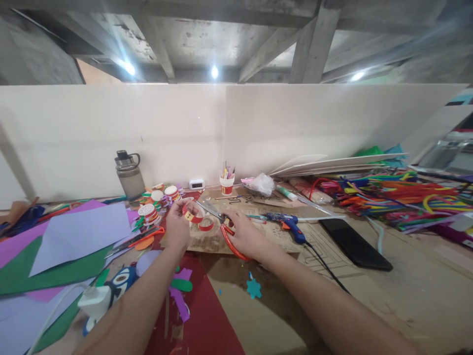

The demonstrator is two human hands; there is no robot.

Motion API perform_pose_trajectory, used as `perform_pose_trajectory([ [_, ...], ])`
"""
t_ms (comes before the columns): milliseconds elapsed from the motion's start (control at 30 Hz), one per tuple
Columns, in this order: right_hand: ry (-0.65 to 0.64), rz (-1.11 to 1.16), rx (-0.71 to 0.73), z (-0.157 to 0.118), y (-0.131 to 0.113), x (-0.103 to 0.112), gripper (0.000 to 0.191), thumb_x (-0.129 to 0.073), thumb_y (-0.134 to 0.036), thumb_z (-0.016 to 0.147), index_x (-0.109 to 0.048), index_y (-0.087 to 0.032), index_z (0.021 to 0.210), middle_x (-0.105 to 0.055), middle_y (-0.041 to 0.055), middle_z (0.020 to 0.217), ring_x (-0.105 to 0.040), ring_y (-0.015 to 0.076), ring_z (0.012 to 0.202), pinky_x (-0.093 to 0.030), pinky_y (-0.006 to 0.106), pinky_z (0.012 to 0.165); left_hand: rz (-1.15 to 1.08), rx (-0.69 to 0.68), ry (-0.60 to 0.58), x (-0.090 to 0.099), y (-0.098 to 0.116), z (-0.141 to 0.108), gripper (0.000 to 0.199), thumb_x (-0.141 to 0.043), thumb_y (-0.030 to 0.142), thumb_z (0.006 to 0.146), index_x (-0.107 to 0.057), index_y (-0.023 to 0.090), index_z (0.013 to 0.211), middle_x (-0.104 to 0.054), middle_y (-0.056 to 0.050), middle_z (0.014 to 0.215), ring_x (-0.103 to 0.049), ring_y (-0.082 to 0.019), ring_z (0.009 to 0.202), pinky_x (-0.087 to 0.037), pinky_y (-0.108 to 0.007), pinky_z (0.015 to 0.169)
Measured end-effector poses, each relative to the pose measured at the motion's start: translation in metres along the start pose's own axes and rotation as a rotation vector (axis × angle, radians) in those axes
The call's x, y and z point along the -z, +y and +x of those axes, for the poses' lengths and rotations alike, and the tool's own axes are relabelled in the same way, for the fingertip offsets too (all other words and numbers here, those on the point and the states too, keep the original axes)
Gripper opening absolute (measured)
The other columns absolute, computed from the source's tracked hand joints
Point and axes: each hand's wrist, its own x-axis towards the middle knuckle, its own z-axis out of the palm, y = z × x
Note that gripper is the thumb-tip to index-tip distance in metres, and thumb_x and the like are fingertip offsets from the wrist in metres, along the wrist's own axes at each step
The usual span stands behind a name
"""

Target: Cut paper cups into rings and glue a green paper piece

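Note:
My left hand pinches a red ring with gold marks, like a slice of a paper cup. A second red ring sits close beside it; whether it is joined to the first or lies on the cardboard I cannot tell. In my right hand is a pair of scissors with red handles. Its metal blades point up and left, close to the red ring. Under both hands lies a printed cardboard sheet.
Coloured paper, a bottle, small paper-cup crafts and orange-handled scissors are at left. A pen cup stands behind. To the right lie a blue glue gun, a black phone and pipe cleaners.

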Motion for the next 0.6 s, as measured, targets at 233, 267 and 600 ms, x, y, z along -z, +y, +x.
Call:
perform_pose_trajectory([
  [233, -0.044, -0.070, 0.024, 0.003, 0.007, 0.001, 0.040, -0.050, -0.023, 0.086, -0.057, -0.018, 0.125, -0.065, 0.0117, 0.119, -0.059, 0.0231, 0.108, -0.044, 0.032, 0.092, 0.031, -0.051, -0.005, 0.000, 0.002, 0.000, 0.013, -0.066, 0.015, 0.070, -0.059, 0.019, 0.080, -0.060, 0.001, 0.068, -0.052, -0.011, 0.061, -0.042, -0.022, 0.061],
  [267, -0.050, -0.067, 0.037, 0.003, 0.007, 0.001, 0.039, -0.050, -0.022, 0.086, -0.058, -0.019, 0.123, -0.066, 0.0108, 0.118, -0.060, 0.0224, 0.107, -0.044, 0.031, 0.091, 0.035, -0.055, -0.004, 0.000, 0.001, -0.001, 0.013, -0.066, 0.015, 0.071, -0.059, 0.019, 0.080, -0.060, 0.002, 0.067, -0.052, -0.011, 0.061, -0.042, -0.022, 0.061],
  [600, -0.138, -0.069, 0.002, 0.000, -0.006, 0.008, 0.035, -0.052, -0.023, 0.088, -0.061, -0.021, 0.122, -0.069, 0.0075, 0.109, -0.062, 0.0197, 0.098, -0.043, 0.028, 0.085, 0.043, 0.012, -0.013, 0.006, -0.011, 0.001, 0.016, -0.072, 0.020, 0.069, -0.061, 0.019, 0.081, -0.059, 0.001, 0.068, -0.052, -0.011, 0.061, -0.044, -0.022, 0.061],
])
